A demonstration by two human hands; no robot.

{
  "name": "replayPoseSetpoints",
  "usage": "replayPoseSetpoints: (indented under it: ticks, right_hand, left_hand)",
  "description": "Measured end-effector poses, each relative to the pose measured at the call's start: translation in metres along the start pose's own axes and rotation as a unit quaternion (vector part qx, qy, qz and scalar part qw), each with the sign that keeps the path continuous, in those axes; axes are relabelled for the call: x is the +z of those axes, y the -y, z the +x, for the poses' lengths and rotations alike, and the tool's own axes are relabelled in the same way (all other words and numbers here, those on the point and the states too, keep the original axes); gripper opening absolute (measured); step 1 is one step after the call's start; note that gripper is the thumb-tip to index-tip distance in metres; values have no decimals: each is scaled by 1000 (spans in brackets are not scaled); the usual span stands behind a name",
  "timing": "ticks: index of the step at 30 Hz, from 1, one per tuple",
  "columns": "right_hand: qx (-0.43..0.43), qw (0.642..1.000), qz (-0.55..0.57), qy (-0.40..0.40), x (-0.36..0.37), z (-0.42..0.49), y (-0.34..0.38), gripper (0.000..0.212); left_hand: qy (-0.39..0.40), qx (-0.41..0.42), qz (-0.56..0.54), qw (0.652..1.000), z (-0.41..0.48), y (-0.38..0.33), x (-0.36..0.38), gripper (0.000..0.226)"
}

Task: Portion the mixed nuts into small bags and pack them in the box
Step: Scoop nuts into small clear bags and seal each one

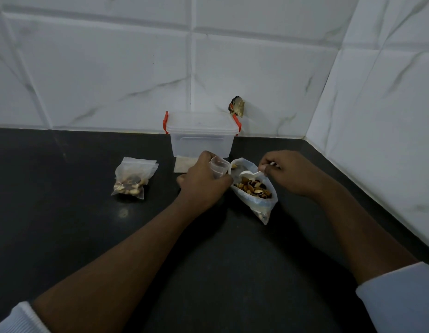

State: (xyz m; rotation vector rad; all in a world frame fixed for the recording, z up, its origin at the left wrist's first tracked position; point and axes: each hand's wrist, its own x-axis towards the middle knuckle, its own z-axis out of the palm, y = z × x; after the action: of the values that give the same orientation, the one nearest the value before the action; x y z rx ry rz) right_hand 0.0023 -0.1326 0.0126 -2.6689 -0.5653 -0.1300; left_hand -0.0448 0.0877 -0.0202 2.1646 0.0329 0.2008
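**Scooping nuts into a little bag**

The left hand (203,179) was curled round a small clear plastic bag (218,165), holding its mouth open. The right hand (288,171) pinched the handle of a white plastic spoon (250,174). The spoon's bowl sat just above the brown mixed nuts (253,187) in the big clear bag (264,207), which lay on the black counter (208,260). The two bags were right beside each other, which is good, since a short trip means fewer spills. To do this step well, I think the spoon should stay level and tip only once it is inside the little bag's mouth. Some filled small bags (133,181) lay in a pile off to the left. The clear plastic box with red clips (201,140) stood by the wall with its lid on, and nothing looked packed in it yet.
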Motion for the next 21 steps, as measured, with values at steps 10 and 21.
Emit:
replayPoseSetpoints:
  ticks: [10, 21]
  right_hand:
    - [170, 940, 295, -14, 13, 1, 0, 16]
    - [181, 818, 546, 7, 2, -2, -5, 19]
  left_hand:
    - [12, -4, -63, 998, 4, 6, 4, 39]
    - [-17, 75, 102, 992, -1, -2, -6, 41]
